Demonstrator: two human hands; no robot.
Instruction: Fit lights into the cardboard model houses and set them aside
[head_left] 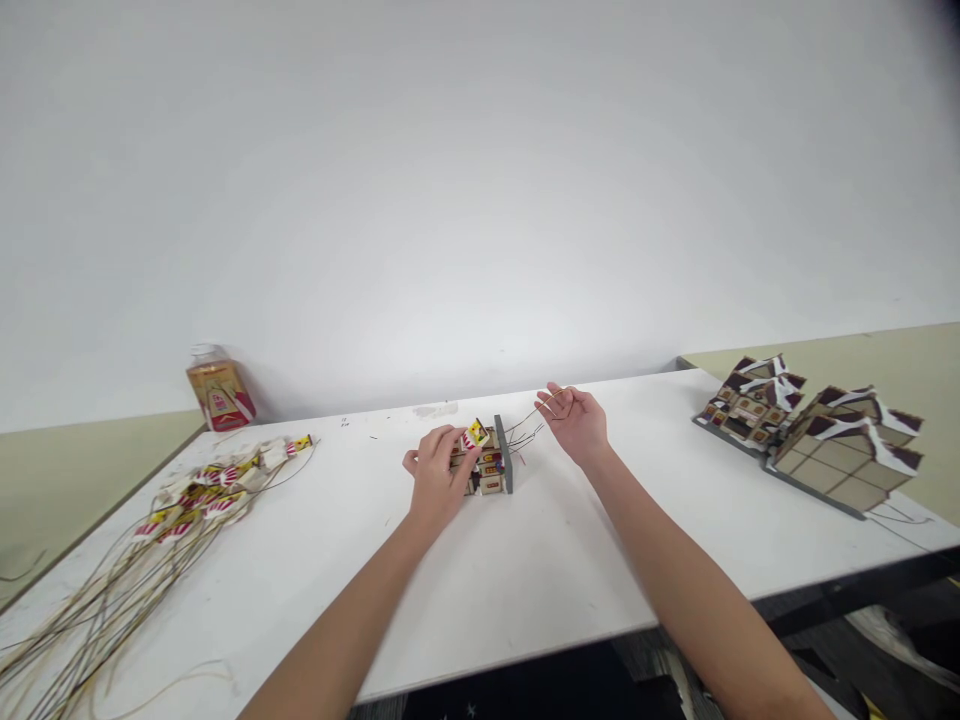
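A small model house [491,483] lies on its side on the white table [517,590], its grey base [504,455] turned to the right. My left hand [435,465] closes round a small piece with red and white stripes and a yellow top [475,435], holding it at the house's upper side. Part of the house is hidden behind those fingers. Thin wires [525,440] come out past the base toward the right. Further right, my right hand [577,425] pinches one thin brown wire [541,402], with its other fingers partly spread.
At the left lies a pile of similar striped pieces [221,478] with long wires [112,590] trailing to the front. Behind it, a labelled bottle [220,392] leans by the wall. Two model houses with snowy roofs [754,400], [847,450] stand at the table's right end.
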